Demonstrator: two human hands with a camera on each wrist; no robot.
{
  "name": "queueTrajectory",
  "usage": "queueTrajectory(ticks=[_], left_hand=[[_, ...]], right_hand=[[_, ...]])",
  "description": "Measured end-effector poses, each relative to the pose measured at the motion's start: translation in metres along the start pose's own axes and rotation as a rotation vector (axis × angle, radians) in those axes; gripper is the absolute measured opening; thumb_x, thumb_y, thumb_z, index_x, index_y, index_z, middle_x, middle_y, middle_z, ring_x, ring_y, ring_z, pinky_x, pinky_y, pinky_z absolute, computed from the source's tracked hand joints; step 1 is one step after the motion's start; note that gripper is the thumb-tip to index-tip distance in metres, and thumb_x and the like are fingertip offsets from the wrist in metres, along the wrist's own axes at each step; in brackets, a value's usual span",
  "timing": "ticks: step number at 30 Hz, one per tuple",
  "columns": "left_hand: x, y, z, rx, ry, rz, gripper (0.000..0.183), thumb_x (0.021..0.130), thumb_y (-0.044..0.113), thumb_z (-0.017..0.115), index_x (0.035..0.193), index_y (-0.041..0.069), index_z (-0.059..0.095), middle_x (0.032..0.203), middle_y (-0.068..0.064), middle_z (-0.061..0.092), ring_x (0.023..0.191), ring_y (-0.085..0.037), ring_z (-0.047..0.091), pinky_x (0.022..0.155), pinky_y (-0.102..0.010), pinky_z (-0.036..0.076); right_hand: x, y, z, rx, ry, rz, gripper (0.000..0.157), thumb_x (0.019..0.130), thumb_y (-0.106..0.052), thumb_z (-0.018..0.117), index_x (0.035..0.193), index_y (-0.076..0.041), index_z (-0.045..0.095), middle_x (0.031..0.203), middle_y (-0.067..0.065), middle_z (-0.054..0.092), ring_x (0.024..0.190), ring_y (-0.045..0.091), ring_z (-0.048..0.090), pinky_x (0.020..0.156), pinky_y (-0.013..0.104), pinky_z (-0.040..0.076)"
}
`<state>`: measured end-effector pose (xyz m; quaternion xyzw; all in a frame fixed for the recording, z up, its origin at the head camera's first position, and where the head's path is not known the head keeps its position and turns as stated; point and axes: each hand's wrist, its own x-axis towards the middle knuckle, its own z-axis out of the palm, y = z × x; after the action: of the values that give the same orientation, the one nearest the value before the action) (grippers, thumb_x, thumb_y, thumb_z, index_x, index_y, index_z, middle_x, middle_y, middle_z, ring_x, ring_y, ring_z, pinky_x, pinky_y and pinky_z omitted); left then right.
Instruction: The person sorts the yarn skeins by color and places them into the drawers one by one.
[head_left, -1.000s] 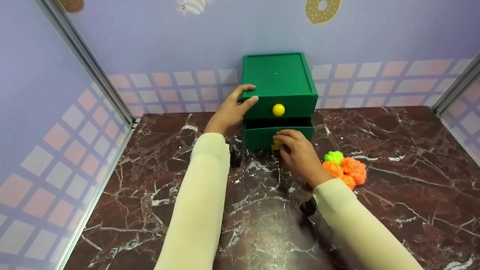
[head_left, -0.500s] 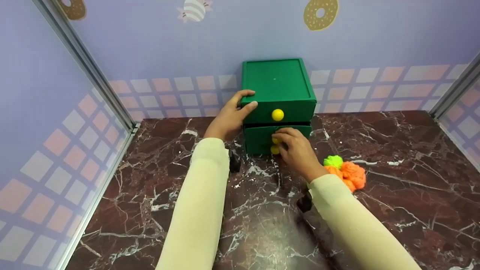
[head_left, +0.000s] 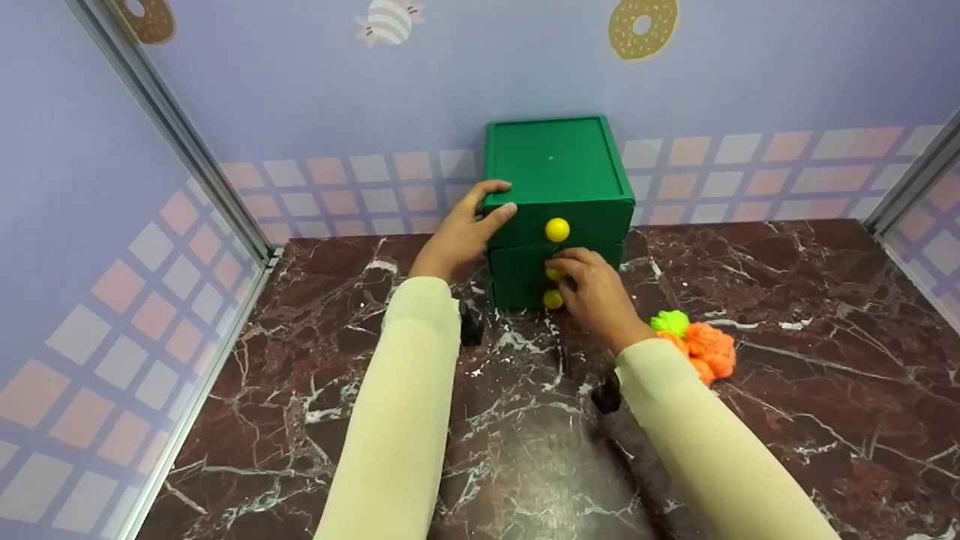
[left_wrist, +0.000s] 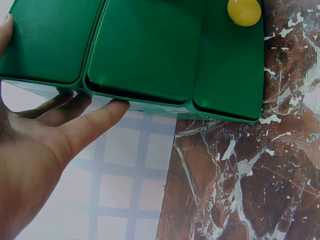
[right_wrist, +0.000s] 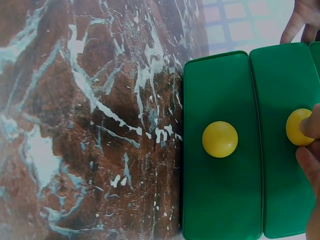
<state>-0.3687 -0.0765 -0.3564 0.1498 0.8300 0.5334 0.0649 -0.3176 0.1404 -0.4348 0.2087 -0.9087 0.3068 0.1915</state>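
A green cabinet [head_left: 555,161] with three stacked drawers stands against the back wall in the head view. My left hand [head_left: 459,234] holds its upper left corner, thumb on the front; the left wrist view shows the fingers [left_wrist: 95,122] along its side. With bent fingers, my right hand [head_left: 596,292] pinches the yellow knob [right_wrist: 299,127] of the middle drawer [right_wrist: 282,185]. That drawer sits level with the others. Below it the bottom drawer's knob [right_wrist: 220,139] is uncovered, and the top drawer's knob [head_left: 557,229] shows above my right hand.
Right of the cabinet, several fluffy orange balls [head_left: 711,351] and a lime-green one [head_left: 670,323] lie together, partly behind my right sleeve. The tabletop [head_left: 300,420] is dark red marble pattern. Patterned panels [head_left: 337,97] rise at the back and sides.
The middle drawer stood partly out one second ago; my right hand has pushed it in by its knob, and the dark gap above it has gone. My left hand stays on the corner.
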Motion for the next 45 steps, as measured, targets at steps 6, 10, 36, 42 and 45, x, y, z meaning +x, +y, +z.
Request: queueTrajectory(ticks=[6,10,36,42,45], left_hand=[[0.000,-0.004,0.001,0.032,-0.005,0.001,0.044,0.095,0.053,0.052,0.137,0.043,0.043,0.147,-0.004,0.043,0.123,-0.023,0.053,0.098,-0.041,0.048],[0.000,-0.005,0.002,0.046,-0.003,0.001,0.044,0.095,0.053,0.052,0.137,0.044,0.043,0.149,-0.003,0.041,0.128,-0.023,0.050,0.102,-0.042,0.046],[0.004,-0.003,-0.002,0.069,0.004,0.017,0.046,0.097,0.050,0.052,0.140,0.039,0.041,0.151,-0.008,0.039,0.134,-0.029,0.045,0.104,-0.043,0.044],[0.002,-0.002,-0.003,0.084,-0.007,0.025,0.047,0.096,0.052,0.051,0.141,0.041,0.040,0.152,-0.005,0.038,0.137,-0.028,0.042,0.106,-0.044,0.042],[0.003,-0.002,-0.002,0.084,-0.007,0.028,0.047,0.095,0.054,0.051,0.140,0.042,0.041,0.152,-0.004,0.039,0.136,-0.027,0.043,0.106,-0.044,0.042]], right_hand=[[-0.001,0.001,0.001,0.017,-0.010,0.012,0.019,0.094,-0.005,0.061,0.109,-0.005,0.072,0.118,0.007,0.064,0.114,0.026,0.058,0.104,0.042,0.045],[-0.004,0.002,0.001,0.049,-0.019,0.035,0.020,0.095,-0.008,0.062,0.112,-0.005,0.071,0.121,0.007,0.063,0.117,0.026,0.057,0.104,0.042,0.045],[-0.035,0.013,0.020,0.255,0.082,0.370,0.028,0.091,-0.019,0.068,0.118,-0.010,0.064,0.119,0.010,0.061,0.109,0.026,0.060,0.098,0.043,0.049],[-0.038,0.017,0.025,0.278,0.080,0.428,0.029,0.090,-0.020,0.069,0.117,-0.011,0.065,0.118,0.010,0.062,0.110,0.026,0.059,0.099,0.043,0.047],[-0.039,0.018,0.027,0.298,0.059,0.469,0.030,0.091,-0.022,0.068,0.118,-0.012,0.064,0.119,0.009,0.061,0.111,0.026,0.058,0.100,0.043,0.047]])
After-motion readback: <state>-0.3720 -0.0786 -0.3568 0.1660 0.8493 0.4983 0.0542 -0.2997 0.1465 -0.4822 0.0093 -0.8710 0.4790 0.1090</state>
